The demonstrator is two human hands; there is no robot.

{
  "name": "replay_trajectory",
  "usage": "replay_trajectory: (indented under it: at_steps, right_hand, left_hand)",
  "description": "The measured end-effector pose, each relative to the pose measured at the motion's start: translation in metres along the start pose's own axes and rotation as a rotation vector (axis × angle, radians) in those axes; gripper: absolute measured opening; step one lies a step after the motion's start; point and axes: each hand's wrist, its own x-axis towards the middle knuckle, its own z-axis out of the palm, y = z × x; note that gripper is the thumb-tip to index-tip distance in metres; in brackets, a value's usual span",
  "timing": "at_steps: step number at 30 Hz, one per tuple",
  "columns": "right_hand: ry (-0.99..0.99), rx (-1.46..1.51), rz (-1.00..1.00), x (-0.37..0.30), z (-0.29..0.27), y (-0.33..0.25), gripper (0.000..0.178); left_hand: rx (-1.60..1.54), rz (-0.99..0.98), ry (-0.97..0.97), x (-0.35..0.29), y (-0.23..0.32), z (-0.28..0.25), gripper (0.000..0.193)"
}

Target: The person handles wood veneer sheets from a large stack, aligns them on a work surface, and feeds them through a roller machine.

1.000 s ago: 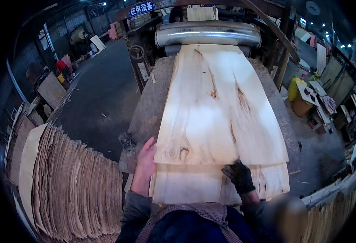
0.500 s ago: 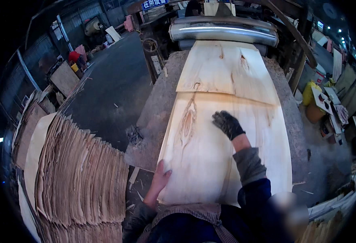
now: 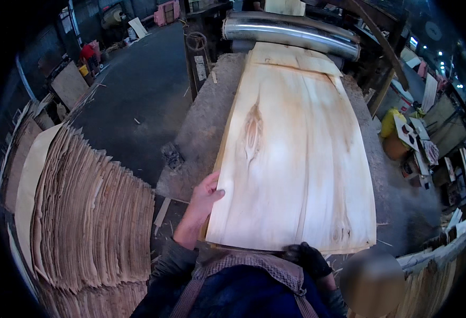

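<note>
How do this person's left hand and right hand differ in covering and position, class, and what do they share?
The left hand is bare, while the right hand wears a dark glove. The left hand is at the left edge of the top wood sheet; the right hand is at its near edge. Both are beside the same pale sheet.

Two grips (image 3: 198, 204) (image 3: 308, 257), at least two wood sheets (image 3: 296, 164), one shiny roller (image 3: 291, 33), one handwheel (image 3: 197, 42)
</note>
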Motion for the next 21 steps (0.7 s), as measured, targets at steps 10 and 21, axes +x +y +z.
replay_trajectory:
  at_steps: [10, 21]
  right_hand:
    - [0.25, 0.098, -0.483, -0.014, 0.044, -0.023, 0.06]
    - [0.039, 0.132, -0.615, 0.167, 0.06, -0.17, 0.035]
  left_hand:
    - [-0.261, 0.058, 0.082, 0.008, 0.044, -0.007, 0.062]
    - [0.913, 0.127, 0.313, -0.014, -0.092, -0.028, 0.059]
